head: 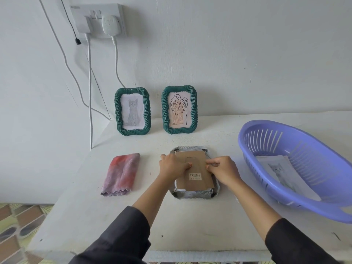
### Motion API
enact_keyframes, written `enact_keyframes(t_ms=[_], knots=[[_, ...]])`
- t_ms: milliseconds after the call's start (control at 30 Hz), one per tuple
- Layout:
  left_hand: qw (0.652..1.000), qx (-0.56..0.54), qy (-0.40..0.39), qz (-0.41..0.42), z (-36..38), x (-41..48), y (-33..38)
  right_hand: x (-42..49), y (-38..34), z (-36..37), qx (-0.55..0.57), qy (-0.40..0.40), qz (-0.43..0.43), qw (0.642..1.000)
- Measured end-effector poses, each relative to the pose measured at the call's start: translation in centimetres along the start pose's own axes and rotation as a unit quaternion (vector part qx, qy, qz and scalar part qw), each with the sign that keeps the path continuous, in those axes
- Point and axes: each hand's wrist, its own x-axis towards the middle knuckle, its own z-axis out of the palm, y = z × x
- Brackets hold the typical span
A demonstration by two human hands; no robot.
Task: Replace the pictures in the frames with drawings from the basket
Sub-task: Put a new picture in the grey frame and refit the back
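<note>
White table, white wall. Silver ridged picture frame [194, 195] lies face down in the near middle. Left hand [171, 166] presses flat on its brown cardboard back [198, 164]; right hand [222, 170] pinches the back's right edge. Best hold firm, lift slowly.

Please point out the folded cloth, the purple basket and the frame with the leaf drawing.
folded cloth [121, 174], head view, middle of the cloth.
purple basket [266, 124], head view, far rim.
leaf drawing frame [165, 111], head view, green left border.
</note>
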Motion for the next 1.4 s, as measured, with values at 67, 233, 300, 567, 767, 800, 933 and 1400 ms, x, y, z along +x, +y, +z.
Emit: enact_keyframes(t_ms=[67, 233, 300, 567, 767, 800, 933, 1400], knots=[[1.000, -0.005, -0.006, -0.003, -0.2, 0.1, -0.1, 0.0, 0.0, 0.0, -0.005, -0.001, -0.002, 1.000], [1.000, -0.016, 0.000, -0.004, -0.3, 0.1, -0.3, 0.1, 0.0, 0.1, -0.021, -0.003, -0.004, 1.000], [1.000, -0.012, 0.004, -0.003, -0.2, 0.1, -0.3, 0.1, -0.1, 0.1, -0.030, -0.003, -0.003, 1.000], [1.000, -0.005, 0.009, -0.004, -0.2, 0.0, -0.3, 0.0, -1.0, -0.1, -0.086, 0.000, 0.001, 0.996], [1.000, 0.007, 0.008, -0.010, -0.1, 0.0, -0.2, -0.2, -2.0, -0.2, -0.139, 0.007, -0.003, 0.990], [1.000, 0.008, 0.008, -0.011, 0.0, 0.0, -0.2, -0.2, -2.1, -0.1, -0.144, 0.008, -0.003, 0.990], [1.000, 0.014, 0.000, -0.012, 0.0, -0.3, 0.0, -0.5, -2.1, 0.1, -0.150, 0.016, -0.007, 0.989], [0.998, 0.009, -0.018, -0.052, -1.8, -1.9, -1.9, -2.5, -0.3, -1.3, -0.119, -0.015, 0.014, 0.993]])
